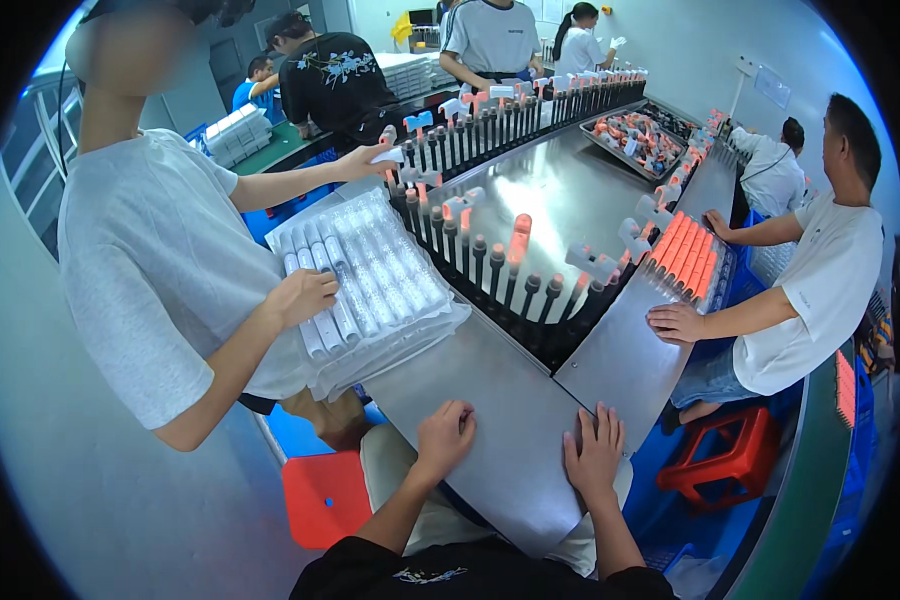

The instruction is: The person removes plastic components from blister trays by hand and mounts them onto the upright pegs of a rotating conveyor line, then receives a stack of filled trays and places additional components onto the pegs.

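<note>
My left hand rests on the bare metal tabletop, its fingers curled in and nothing visible in them. My right hand lies flat near the table's right edge, fingers spread and holding nothing. Beyond both hands, a row of upright black posts carries white and orange plastic parts, one of them a rounded orange piece. At left, a person's hand touches white tubular parts in a clear plastic tray. That person's other hand holds a white piece by the posts.
Another person's hand rests on the right-hand ledge beside a tray of orange parts. A metal tray of mixed parts lies farther back. Red stools stand on both sides of me. More people work around the line.
</note>
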A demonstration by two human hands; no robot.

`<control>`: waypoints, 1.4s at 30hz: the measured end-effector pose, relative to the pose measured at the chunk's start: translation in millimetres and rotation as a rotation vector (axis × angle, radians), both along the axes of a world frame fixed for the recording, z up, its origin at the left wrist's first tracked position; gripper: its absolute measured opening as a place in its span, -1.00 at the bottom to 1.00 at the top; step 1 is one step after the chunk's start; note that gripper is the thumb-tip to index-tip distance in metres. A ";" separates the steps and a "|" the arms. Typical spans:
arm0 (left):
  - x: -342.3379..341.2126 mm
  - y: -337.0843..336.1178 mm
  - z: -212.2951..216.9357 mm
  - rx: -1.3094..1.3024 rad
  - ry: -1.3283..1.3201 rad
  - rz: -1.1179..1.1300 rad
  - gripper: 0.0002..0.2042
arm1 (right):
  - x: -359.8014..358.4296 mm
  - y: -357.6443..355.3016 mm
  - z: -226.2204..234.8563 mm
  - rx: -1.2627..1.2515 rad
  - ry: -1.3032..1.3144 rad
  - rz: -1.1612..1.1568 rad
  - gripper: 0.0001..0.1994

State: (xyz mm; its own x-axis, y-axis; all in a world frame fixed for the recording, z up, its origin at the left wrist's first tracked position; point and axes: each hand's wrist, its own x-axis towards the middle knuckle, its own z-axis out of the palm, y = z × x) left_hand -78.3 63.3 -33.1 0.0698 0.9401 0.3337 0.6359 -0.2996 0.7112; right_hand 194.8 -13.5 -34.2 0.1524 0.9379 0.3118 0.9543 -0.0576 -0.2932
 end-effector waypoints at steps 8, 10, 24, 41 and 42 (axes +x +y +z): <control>2.6 -5.3 0.7 -0.013 0.017 0.012 -0.93 | 2.2 -4.3 -2.1 0.039 0.008 0.016 -0.49; 1.7 -4.4 -2.9 -0.019 0.027 0.014 -0.93 | 1.1 -3.9 -2.5 0.038 0.003 0.017 -0.50; -1.0 -2.5 -8.5 0.050 -0.024 0.004 -0.91 | -1.6 -1.0 -3.3 -0.006 -0.001 0.016 -0.48; -8.6 1.3 -4.2 -0.099 -0.205 -0.044 -0.88 | 13.8 11.3 10.2 0.183 1.001 -0.002 -0.66; -9.6 2.4 -3.8 -0.132 -0.350 -0.073 -0.89 | 32.7 22.4 -1.1 0.270 0.895 0.082 -0.68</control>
